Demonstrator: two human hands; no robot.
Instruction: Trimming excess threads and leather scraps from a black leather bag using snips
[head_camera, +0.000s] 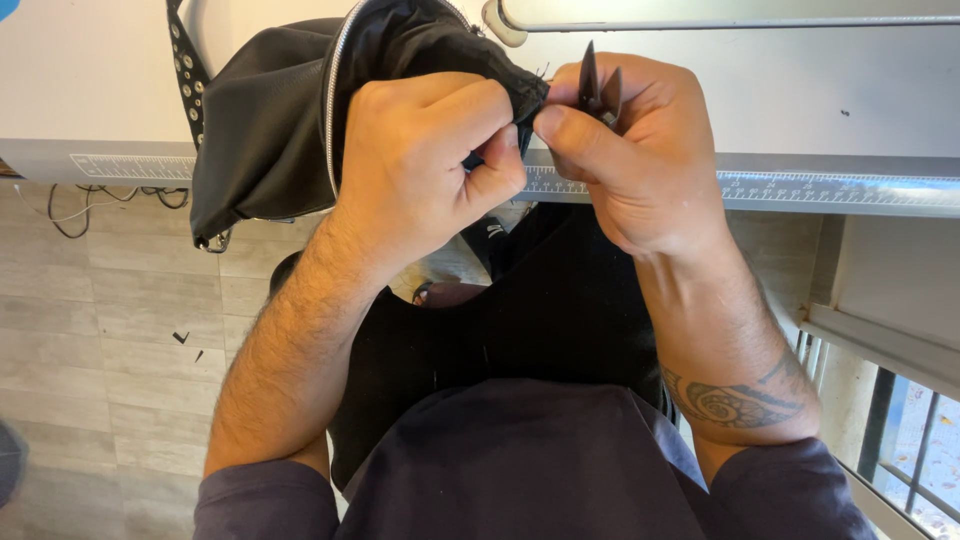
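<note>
Left hand (425, 165) is gripping black bag (265, 120) over the table (800, 90) edge; right hand (630, 150), beside it, is pinching snips (597, 88).

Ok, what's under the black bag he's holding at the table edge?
Under the black bag lies the white table, whose ruler strip shows at the edge. A studded strap pokes out beside it. The tabletop directly beneath is covered.
</note>
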